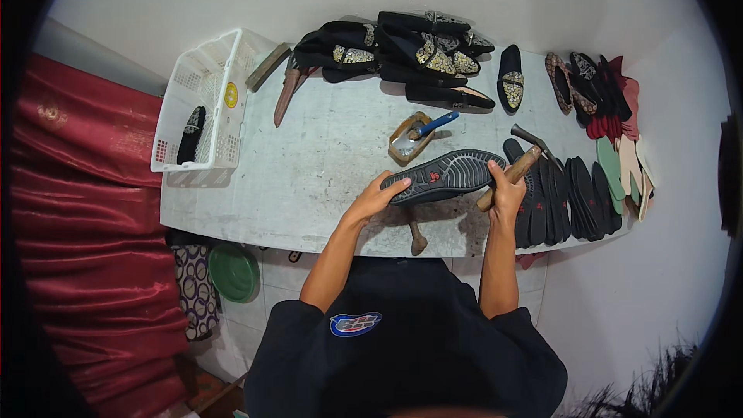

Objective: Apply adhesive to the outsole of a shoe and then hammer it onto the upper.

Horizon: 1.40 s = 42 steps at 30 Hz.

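Between both hands, above the table, a black shoe is held with its ridged sole facing up. My left hand is closed around its left end, thumb on the sole. At the other end, my right hand has its thumb on the sole and also holds a hammer by its wooden handle, with the dark metal head pointing away. Just beyond the shoe sits a small worn tub with a blue-handled brush in it. Under the shoe, a wooden piece with a rounded end shows at the table's near edge.
Black soles lie in rows at right, beside coloured insoles. Black embellished shoes are piled at the back; one shoe lies apart. A white basket stands at left, near a wooden-handled tool. Red curtain hangs left.
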Each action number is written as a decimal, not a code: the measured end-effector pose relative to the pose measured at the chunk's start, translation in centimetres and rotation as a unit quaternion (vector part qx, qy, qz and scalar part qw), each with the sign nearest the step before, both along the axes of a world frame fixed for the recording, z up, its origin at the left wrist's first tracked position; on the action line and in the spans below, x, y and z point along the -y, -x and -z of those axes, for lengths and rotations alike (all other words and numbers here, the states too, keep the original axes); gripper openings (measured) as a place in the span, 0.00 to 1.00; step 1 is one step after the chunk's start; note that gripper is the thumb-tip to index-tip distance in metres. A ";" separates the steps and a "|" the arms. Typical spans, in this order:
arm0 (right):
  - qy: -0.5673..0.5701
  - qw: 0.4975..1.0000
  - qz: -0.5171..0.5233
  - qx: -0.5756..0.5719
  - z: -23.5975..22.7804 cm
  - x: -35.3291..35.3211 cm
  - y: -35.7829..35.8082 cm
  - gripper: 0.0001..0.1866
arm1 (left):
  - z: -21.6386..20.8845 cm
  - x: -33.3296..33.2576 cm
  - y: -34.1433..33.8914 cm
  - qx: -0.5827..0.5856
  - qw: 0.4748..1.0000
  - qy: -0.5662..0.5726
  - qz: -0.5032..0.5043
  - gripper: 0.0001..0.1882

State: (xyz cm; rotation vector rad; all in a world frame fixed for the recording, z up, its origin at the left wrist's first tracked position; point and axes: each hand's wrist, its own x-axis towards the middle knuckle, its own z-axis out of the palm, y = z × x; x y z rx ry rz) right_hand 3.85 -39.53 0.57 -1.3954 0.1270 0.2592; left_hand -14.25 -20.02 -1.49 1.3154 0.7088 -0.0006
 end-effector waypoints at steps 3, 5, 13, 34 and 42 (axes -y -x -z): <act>-0.009 1.000 -0.011 0.009 0.0 -0.1 -0.1 0.15 | -0.3 0.2 -0.2 0.025 1.000 -0.011 0.006 0.27; 0.043 0.998 0.008 0.034 0.5 0.1 -0.1 0.15 | -0.4 0.4 -0.3 0.057 0.998 -0.002 0.013 0.25; 0.121 0.981 0.014 0.151 0.7 2.0 -0.2 0.15 | 0.1 -0.1 -0.2 0.056 0.998 -0.028 0.002 0.23; 0.225 0.939 -0.120 0.231 -12.4 -3.7 13.2 0.10 | 2.9 -0.6 -0.8 0.111 0.993 -0.049 0.008 0.26; 0.460 0.855 -0.200 0.133 -9.7 -2.9 12.3 0.19 | 4.7 -0.1 -1.3 0.137 0.986 -0.099 -0.001 0.28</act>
